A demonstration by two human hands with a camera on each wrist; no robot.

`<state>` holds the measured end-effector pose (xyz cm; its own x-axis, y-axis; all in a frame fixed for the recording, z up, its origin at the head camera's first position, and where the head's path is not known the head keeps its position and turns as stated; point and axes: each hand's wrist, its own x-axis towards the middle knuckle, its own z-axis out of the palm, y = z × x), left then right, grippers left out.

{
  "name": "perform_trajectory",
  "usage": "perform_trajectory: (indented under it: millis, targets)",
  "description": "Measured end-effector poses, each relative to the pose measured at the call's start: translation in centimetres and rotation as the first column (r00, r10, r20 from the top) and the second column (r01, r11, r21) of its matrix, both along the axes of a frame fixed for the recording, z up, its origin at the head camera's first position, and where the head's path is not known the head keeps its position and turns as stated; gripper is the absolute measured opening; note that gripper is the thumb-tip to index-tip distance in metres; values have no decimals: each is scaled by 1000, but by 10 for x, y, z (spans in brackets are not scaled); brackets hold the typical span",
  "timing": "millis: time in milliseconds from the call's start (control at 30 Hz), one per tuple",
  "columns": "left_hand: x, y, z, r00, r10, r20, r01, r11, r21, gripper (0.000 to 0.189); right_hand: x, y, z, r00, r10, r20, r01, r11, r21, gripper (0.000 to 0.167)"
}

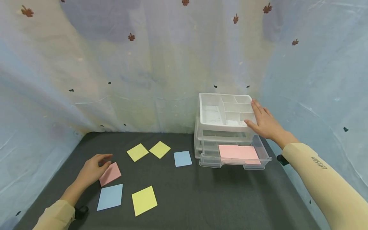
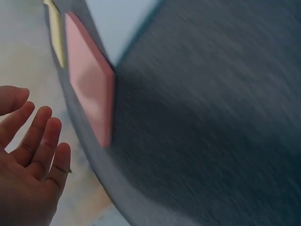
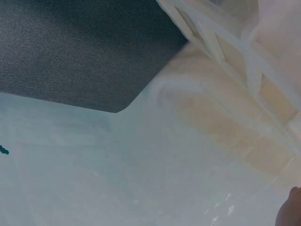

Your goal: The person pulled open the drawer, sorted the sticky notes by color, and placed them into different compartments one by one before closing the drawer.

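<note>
Pink pad (image 1: 112, 175) lay on the worktop (image 1: 215, 201) beside the left hand (image 1: 91, 171), its relaxed fingers seemingly touching nothing, while the right hand (image 1: 265, 124) rested, fingers extended, on the organiser (image 1: 224, 127), as if steadying it above the pulled-out drawer (image 1: 210, 162).

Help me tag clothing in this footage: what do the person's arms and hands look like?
The left sleeve and right sleeve are pale yellow; the right one carries dark lettering. A small black piece shows by the left wrist, another by the right. The left hand and right hand are ungloved.
</note>
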<state>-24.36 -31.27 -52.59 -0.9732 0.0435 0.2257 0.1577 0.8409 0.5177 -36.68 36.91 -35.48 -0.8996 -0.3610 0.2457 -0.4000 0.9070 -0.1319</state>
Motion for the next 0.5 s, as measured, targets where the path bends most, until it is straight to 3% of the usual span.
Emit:
perform_trajectory:
  millis: [233, 500]
  targets:
    - [7, -20, -6, 999, -25, 28, 26, 998, -63, 40, 0, 1, 0, 1000, 4, 12, -4, 1000, 6, 91]
    - [12, -24, -6, 997, -41, 71, 49, 994, -102, 44, 0, 0, 1, 1000, 3, 16, -3, 1000, 7, 91]
